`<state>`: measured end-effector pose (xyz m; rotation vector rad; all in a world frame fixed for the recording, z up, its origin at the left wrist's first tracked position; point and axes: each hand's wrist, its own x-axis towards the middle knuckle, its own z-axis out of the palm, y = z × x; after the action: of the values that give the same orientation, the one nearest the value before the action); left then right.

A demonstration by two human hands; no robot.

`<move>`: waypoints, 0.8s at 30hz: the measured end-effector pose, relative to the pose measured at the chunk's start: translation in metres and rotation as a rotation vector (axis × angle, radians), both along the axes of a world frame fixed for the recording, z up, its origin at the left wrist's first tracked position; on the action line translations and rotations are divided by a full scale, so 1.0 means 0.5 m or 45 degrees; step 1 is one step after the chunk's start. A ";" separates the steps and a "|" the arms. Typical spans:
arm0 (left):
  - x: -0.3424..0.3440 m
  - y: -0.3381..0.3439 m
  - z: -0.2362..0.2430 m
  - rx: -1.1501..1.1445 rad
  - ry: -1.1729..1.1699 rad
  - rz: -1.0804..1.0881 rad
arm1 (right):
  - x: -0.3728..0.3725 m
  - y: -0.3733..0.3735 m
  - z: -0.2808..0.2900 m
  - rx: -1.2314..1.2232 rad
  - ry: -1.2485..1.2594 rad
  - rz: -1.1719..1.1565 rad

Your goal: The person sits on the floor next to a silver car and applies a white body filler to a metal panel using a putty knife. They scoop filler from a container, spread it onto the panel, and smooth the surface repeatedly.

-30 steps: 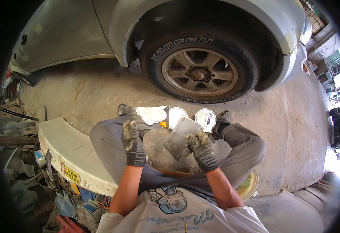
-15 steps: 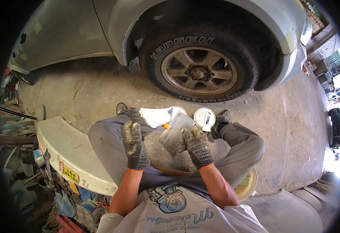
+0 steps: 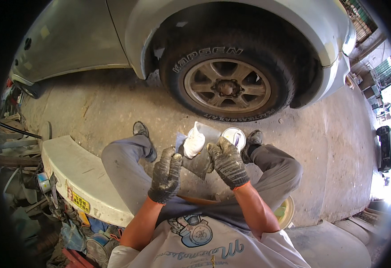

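Observation:
My right hand (image 3: 229, 164), in a dirty striped work glove, grips the edge of a thin grey sheet (image 3: 197, 167) held tilted between my knees. A thick white mass, putty-like (image 3: 194, 144), shows against the sheet's upper part. My left hand (image 3: 166, 173), in a matching glove, is closed close to the sheet's left side, fingers pointing up. A bluish-grey flat edge shows just beyond its fingertips; what that hand holds is mostly hidden. Past my right fingers stands a round white can (image 3: 234, 136) with a small item on top.
A car's large tyre (image 3: 227, 89) and silver body panel (image 3: 77, 38) stand ahead. A pale bumper-like panel (image 3: 81, 172) lies at my left, beside piled scrap (image 3: 21, 196). A yellowish tub (image 3: 287, 212) is by my right thigh.
My left hand has moved right and slightly down, toward the sheet. The white mass, stretched out at left before, now appears bunched against the sheet. The orange bit no longer shows.

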<state>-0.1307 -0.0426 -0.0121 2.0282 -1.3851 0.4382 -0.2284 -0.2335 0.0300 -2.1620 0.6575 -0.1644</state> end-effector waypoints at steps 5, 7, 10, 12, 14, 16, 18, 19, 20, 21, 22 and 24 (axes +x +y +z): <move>-0.012 -0.007 0.039 0.004 0.084 -0.057 | 0.010 -0.004 0.055 0.354 -0.114 -0.158; -0.014 -0.013 0.058 0.031 0.293 -0.082 | 0.014 -0.006 0.055 0.517 -0.197 -0.201; -0.015 -0.023 0.083 -0.031 0.301 -0.069 | 0.022 -0.018 0.051 0.480 -0.359 -0.258; -0.013 -0.027 0.098 -0.112 0.347 0.037 | 0.026 -0.036 0.056 0.475 -0.396 -0.369; -0.011 -0.027 0.111 -0.177 0.614 0.219 | 0.020 -0.057 0.070 0.541 -0.828 -0.345; -0.009 -0.025 0.120 -0.238 0.918 0.255 | 0.014 -0.068 0.088 0.533 -0.923 -0.218; -0.005 -0.025 0.123 -0.354 1.176 0.188 | 0.009 -0.069 0.105 0.121 -0.731 -0.070; -0.002 -0.029 0.122 -0.353 1.152 0.222 | 0.004 -0.067 0.113 0.068 -0.622 0.040; 0.002 -0.030 0.121 -0.378 1.118 0.251 | 0.001 -0.064 0.121 -0.052 -0.451 0.147; 0.006 -0.034 0.118 -0.402 1.085 0.282 | -0.007 -0.068 0.133 -0.184 -0.296 0.265; 0.010 -0.036 0.116 -0.397 1.065 0.300 | -0.006 -0.067 0.141 -0.274 -0.315 0.364; 0.018 -0.040 0.113 -0.487 1.206 0.250 | -0.006 -0.073 0.161 -0.574 -0.498 0.614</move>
<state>-0.1215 -0.0625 0.0443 1.6782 -0.4797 -0.1790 -0.2313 -0.2698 0.1105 -2.5455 -0.1484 -0.4954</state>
